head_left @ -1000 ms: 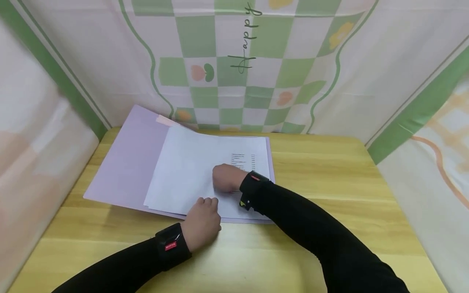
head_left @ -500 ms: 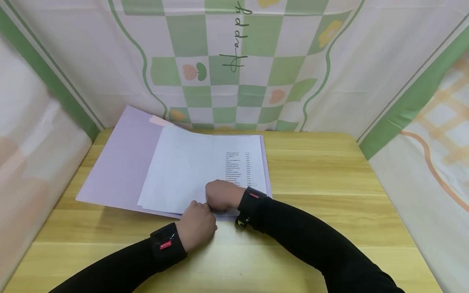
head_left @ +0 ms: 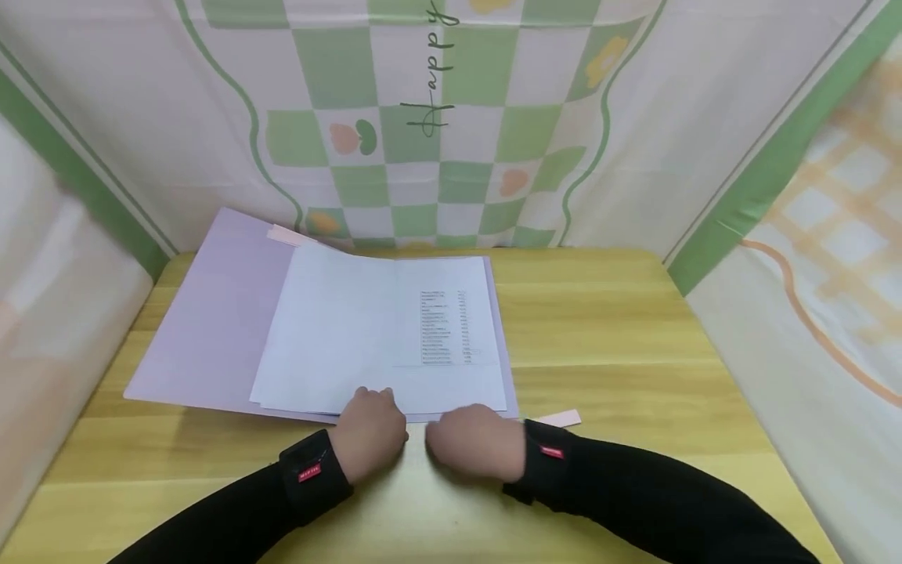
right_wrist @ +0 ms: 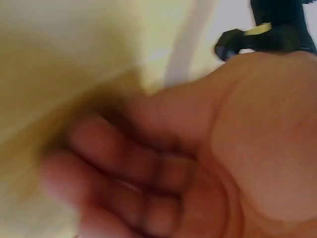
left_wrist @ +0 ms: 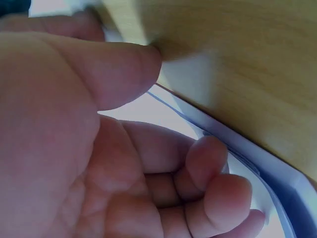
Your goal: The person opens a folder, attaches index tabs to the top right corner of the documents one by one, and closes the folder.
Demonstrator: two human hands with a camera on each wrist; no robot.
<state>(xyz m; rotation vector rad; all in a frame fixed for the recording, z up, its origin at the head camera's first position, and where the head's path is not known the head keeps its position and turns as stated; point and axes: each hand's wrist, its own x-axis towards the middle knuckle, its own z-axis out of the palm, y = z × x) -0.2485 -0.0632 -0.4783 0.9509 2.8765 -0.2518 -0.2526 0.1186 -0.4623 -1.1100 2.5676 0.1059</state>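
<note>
An open lilac folder (head_left: 204, 313) lies on the table with white paper (head_left: 324, 329) in it. The right part of the paper carries a printed table of small text (head_left: 444, 329), and a faint crease runs up from the front edge to its left. My left hand (head_left: 371, 433) rests at the folder's front edge, fingers loosely bent over the paper and thumb apart; nothing shows between them in the left wrist view. Just in front of the folder, over the table, is my right hand (head_left: 475, 442), its loosely bent fingers blurred in the right wrist view, with no object visible in them.
A pale pink strip (head_left: 560, 419) lies on the wooden table (head_left: 599, 329) behind my right wrist. Another pink strip (head_left: 289, 235) shows at the top of the folder's left cover. Patterned cloth (head_left: 437, 180) rises along the table's back and sides.
My right hand has come down the paper toward me and off its front edge onto the table side, uncovering the printed table. My left hand stays at the folder's edge.
</note>
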